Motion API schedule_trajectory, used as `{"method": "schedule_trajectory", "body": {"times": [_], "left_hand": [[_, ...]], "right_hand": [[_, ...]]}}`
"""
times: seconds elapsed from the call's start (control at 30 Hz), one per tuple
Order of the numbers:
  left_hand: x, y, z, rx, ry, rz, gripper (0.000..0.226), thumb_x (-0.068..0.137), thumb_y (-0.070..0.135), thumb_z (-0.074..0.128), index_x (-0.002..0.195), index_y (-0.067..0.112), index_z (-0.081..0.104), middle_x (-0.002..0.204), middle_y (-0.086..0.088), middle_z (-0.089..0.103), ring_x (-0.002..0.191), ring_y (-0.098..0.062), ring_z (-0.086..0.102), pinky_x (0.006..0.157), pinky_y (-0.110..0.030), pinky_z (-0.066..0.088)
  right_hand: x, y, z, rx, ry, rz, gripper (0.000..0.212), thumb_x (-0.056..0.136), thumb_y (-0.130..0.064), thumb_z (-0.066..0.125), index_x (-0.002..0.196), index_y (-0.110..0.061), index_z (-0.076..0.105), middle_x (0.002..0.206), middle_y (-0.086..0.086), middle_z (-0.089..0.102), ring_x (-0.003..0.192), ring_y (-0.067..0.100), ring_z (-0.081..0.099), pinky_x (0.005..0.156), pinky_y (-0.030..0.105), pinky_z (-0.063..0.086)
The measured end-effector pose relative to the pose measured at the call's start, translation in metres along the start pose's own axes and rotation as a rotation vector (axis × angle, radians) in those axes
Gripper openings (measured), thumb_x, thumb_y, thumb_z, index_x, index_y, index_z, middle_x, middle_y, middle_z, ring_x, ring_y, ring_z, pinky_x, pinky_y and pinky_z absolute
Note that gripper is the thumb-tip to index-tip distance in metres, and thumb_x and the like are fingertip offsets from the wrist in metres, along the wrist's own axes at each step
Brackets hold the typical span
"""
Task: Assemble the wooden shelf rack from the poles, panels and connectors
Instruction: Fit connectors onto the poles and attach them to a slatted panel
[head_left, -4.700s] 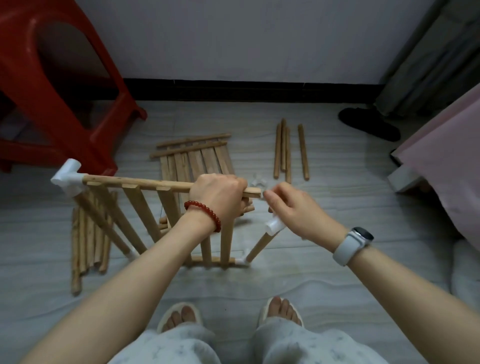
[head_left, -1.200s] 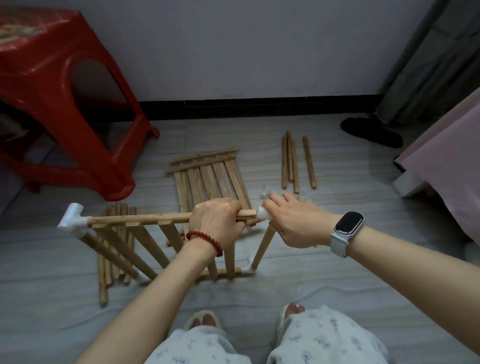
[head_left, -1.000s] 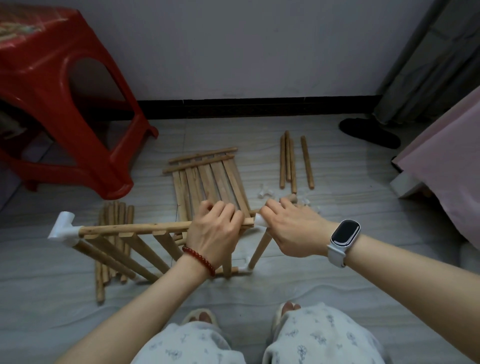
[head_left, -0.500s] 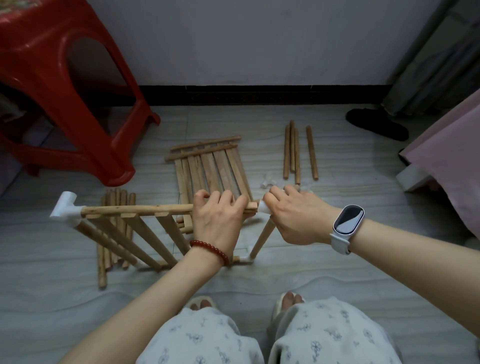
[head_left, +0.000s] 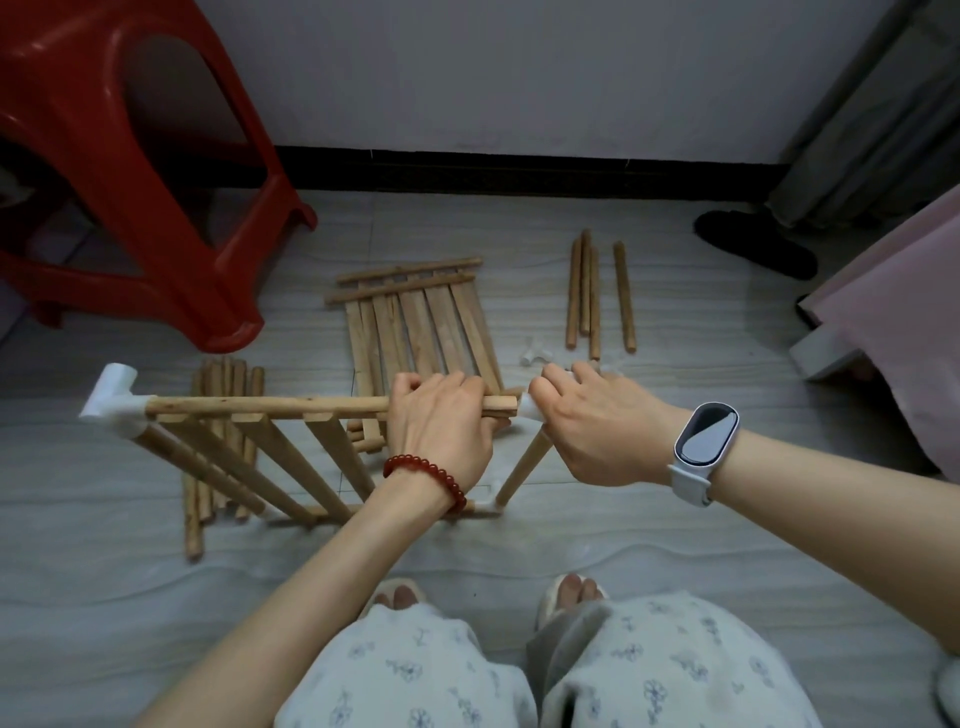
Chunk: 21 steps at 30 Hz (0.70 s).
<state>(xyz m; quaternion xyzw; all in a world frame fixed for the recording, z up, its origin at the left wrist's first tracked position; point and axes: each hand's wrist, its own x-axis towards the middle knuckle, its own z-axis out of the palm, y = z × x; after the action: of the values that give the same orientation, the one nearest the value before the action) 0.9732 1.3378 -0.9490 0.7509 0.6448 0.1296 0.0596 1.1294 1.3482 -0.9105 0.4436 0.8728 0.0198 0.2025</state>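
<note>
A red plastic stool stands at the far left of the grey floor, near the white wall with its dark skirting. At the right edge hang a grey curtain and a pink bed cover, with a dark slipper on the floor between them. In the middle, the part-built rack frame stands on its edge, slats slanting down from its top pole to the floor. The left hand, a red bead bracelet at its wrist, is curled tight round the right end of that pole. The right hand, a smartwatch on its wrist, is wrapped over a white connector just beside the pole's end; whether pole and connector are joined cannot be told. A slanted pole runs down from under this hand to another white connector on the floor. A flat slatted panel lies behind the hands, a bundle of poles lies behind the frame at left, four loose poles lie to the right, and a small white connector lies near them. A white corner connector caps the frame's left end.
</note>
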Motion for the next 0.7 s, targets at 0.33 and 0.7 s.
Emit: {"method": "schedule_trajectory", "body": {"times": [0.33,0.7], "left_hand": [[0.005,-0.007,-0.008,-0.058,-0.074,-0.076,0.017,0.088,0.045,0.055,0.080,0.030,0.053,0.082,0.012,0.054,0.090,-0.010,0.054,0.079,-0.028,0.018],[0.027,0.000,-0.035,-0.231,-0.711,-0.162,0.053,0.096,0.055,0.024,0.095,0.014,0.059,0.079,0.002,0.056,0.076,-0.014,0.053,0.074,-0.028,0.042]], "right_hand": [[0.008,-0.003,-0.004,-0.015,-0.016,-0.025,0.020,0.090,-0.018,0.039,0.108,-0.012,0.034,0.106,0.006,0.039,0.078,0.022,0.029,0.051,0.030,0.023],[0.001,-0.004,-0.003,0.136,-0.090,-0.034,0.030,0.085,-0.007,0.040,0.115,-0.009,0.035,0.110,0.009,0.035,0.082,0.020,0.026,0.065,0.031,0.031]]}}
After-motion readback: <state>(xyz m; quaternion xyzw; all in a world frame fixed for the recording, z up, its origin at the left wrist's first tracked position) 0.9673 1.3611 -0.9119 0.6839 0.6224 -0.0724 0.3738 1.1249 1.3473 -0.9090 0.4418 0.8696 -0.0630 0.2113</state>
